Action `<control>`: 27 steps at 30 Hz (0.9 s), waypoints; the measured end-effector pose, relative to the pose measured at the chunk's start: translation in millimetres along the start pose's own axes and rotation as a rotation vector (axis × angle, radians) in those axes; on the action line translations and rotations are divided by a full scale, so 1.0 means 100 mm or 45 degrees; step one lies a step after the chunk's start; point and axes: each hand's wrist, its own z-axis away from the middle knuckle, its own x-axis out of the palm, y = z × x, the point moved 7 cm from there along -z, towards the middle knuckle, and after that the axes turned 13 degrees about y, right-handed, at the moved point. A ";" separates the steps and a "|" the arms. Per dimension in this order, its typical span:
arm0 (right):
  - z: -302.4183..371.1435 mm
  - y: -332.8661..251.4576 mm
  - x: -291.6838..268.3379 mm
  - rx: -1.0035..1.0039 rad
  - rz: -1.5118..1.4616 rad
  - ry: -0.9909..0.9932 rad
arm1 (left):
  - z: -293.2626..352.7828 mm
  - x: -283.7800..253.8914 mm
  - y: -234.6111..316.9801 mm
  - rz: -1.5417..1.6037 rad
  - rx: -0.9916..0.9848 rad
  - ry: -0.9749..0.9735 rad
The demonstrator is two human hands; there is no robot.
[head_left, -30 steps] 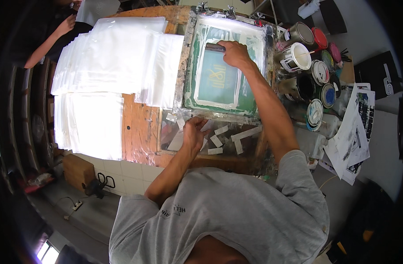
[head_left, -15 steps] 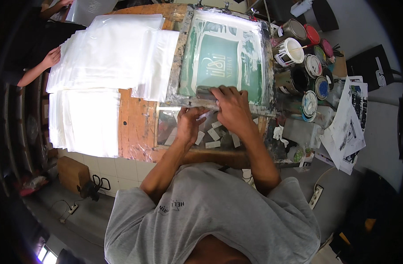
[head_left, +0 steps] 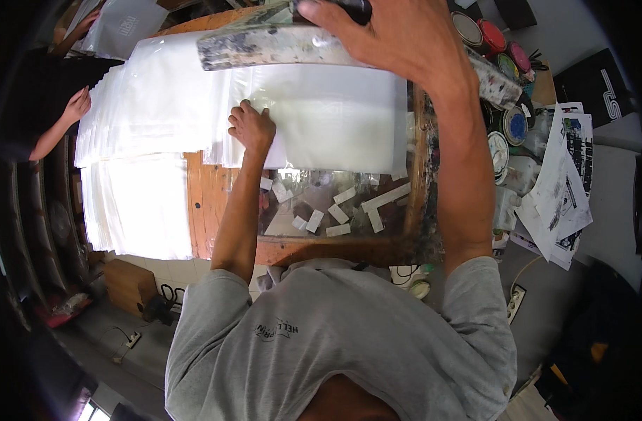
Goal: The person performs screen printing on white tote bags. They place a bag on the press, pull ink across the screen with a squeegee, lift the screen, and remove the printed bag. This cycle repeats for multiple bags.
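From where I'm standing, the wooden table takes up most of the middle and upper part of the frame, and the worker's grey shirt fills the lower middle. Across the left half of the tabletop lie two broad stacks of clear plastic bags, the upper stack and the lower stack, almost edge to edge. A paint-spattered screen frame spans the top centre, overlapping the far part of a single pale bag. That bag lies flat in the upper middle, partly over a glassy panel set in the table.

The right hand is at the top edge, large, over the frame's bar, its thumb against a dark object; its fingers are partly cut off, so I can't tell how tight the grip is. Upper left, a co-worker's hand is beside the upper stack. At the right sits a cluster of paint cans, one with a blue top.

The left hand is left of centre, fingers bent down at the pale bag's left side; whether they pinch the plastic I can't tell. Smallest are the white strips scattered on the panel.
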 end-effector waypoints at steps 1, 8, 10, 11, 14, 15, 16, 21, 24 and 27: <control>-0.06 0.11 0.06 0.138 -0.041 -0.149 | 0.04 0.04 0.00 -0.014 0.109 -0.072; -0.48 0.35 0.03 0.463 -0.117 -0.407 | -0.94 0.01 -0.85 0.374 -0.078 -0.128; -0.55 0.44 0.07 0.475 -0.060 -0.433 | -1.32 -0.62 -1.16 -0.183 -0.034 0.395; -0.58 0.42 0.04 0.475 -0.022 -0.444 | -1.36 -1.02 -1.01 -0.609 0.058 0.733; -0.58 0.54 0.08 0.394 -0.054 -0.347 | -1.12 -0.75 -0.45 0.522 0.105 0.416; -0.58 0.51 0.06 0.385 -0.074 -0.348 | -0.70 -0.53 -0.09 0.851 -0.016 0.206; -0.58 0.44 -0.01 0.419 -0.108 -0.392 | -0.20 -0.36 0.30 1.047 0.043 -0.026; -0.51 0.39 0.11 0.390 -0.114 -0.285 | 1.74 -0.24 1.52 0.689 0.400 -0.528; -0.37 0.29 0.01 0.494 -0.112 -0.416 | 1.83 -0.14 1.59 0.637 0.471 -0.479; -0.27 0.28 -0.02 0.464 -0.102 -0.317 | 1.66 -0.11 1.57 0.851 0.273 -0.492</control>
